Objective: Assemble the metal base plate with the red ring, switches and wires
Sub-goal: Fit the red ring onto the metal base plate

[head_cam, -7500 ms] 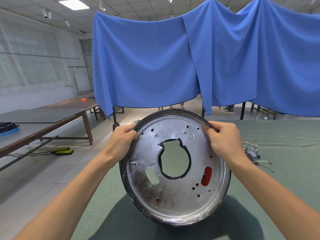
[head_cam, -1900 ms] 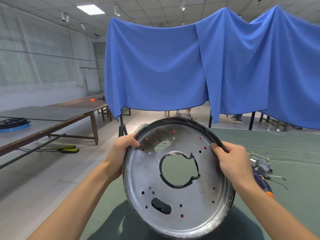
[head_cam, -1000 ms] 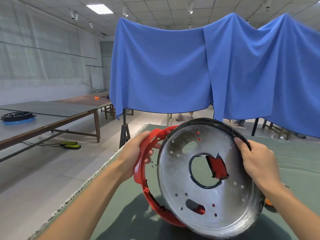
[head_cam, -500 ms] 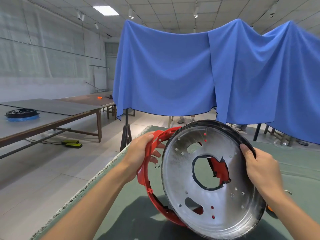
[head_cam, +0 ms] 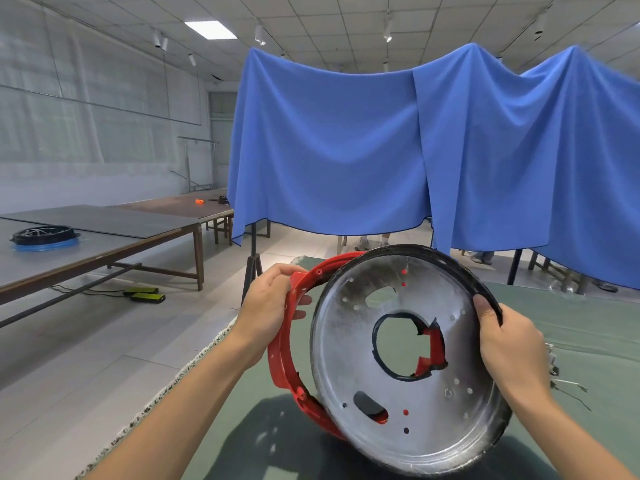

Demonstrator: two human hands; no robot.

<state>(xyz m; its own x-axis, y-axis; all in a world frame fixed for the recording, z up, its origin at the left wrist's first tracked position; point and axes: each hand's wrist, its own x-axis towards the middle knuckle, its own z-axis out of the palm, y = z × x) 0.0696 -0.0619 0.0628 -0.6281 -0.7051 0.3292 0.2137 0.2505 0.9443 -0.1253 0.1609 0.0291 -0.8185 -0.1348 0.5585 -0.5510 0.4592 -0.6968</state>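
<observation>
While the plate (head_cam: 408, 362) stands on edge at lower centre-right of the frame, the right hand (head_cam: 509, 344) clamps its fingers on the dark right rim. Left of it, the left hand (head_cam: 268, 306) curls around the red ring (head_cam: 284, 362), just behind the plate over the green mat (head_cam: 588, 327).

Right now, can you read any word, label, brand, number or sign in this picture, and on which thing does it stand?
None can be read.
Metal plate, gripped by the right hand: only holes and cut-outs, no print visible.
Red ring, gripped by the left hand: no marking visible.
Blue cloth: plain.
Black hoop on the side table: too small to tell.
</observation>
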